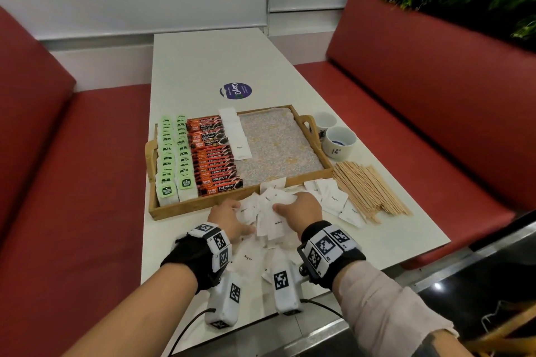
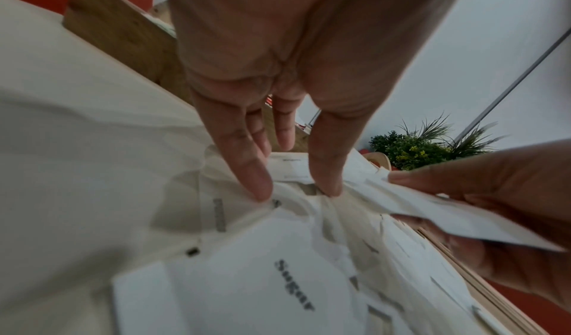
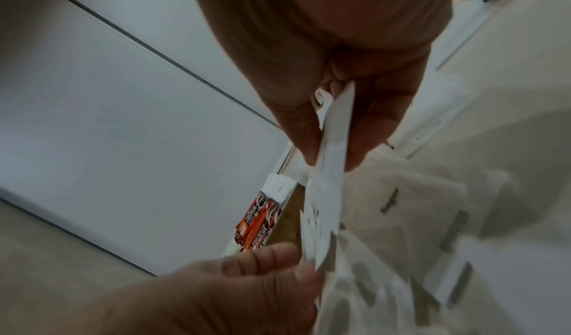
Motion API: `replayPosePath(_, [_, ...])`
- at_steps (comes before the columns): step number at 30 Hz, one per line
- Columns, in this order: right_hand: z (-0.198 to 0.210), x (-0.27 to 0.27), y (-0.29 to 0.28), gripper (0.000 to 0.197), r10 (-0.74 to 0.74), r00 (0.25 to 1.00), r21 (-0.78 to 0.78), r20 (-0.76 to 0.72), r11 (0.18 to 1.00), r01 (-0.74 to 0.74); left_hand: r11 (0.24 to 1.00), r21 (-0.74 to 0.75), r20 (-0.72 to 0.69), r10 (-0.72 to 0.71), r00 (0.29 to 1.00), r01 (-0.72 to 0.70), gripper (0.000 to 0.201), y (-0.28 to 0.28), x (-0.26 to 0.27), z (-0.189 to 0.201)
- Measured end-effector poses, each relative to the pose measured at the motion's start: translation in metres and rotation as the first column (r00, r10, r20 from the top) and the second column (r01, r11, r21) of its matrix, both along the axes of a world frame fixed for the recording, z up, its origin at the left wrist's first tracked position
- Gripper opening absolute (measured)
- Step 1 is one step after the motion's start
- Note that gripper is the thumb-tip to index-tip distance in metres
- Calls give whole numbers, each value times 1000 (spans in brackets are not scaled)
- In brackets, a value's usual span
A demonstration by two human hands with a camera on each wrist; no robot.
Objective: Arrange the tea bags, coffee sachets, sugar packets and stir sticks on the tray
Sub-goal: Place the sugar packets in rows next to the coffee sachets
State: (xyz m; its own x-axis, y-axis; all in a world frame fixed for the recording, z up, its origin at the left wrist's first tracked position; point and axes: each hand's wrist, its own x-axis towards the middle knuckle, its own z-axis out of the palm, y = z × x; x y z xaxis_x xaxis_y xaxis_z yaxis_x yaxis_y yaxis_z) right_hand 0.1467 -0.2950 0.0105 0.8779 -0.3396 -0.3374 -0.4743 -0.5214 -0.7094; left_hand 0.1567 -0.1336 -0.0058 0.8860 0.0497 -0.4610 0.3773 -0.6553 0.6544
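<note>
Sugar packets (image 1: 262, 213) are pinched in the right hand (image 1: 301, 207) and pressed by the left hand's (image 1: 229, 217) straight fingers. Being light, limp and slippery, they are probably best taken by their edges.

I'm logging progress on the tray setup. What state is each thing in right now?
tea bags: two rows in the tray
coffee sachets: rowed beside them
sugar packets on tray: one short row
loose sugar packets: scattered on the table
stir sticks: piled outside the tray
tray: right half bare
cups: upright, apparently empty
left hand: fingers on packets
right hand: pinches packets
</note>
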Motion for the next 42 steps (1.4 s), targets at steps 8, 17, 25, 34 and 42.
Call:
replayPosePath(8, [18,4,-27,44,5,999,-48,52,999,-3,1000,-1,-23,-18,1000,18,64,0,1,1])
replayPosePath(17, [38,2,-49,25,-64,979,145,194,989,36,994,-99,198,68,978,-49,37,-8,5,29])
replayPosePath(25, [51,12,-33,30,-26,972,365,233,929,-63,685,-698,-72,226,972,-210,71,-28,12,59])
replayPosePath(34, [48,20,-8,35,-2,965,439,263,891,-117,491,-871,-80,-108,991,-17,46,-31,4,66])
replayPosePath(42, [51,29,-10,7,141,943,372,302,893,-253,493,-866,-66,54,996,-84,27,-27,16,63])
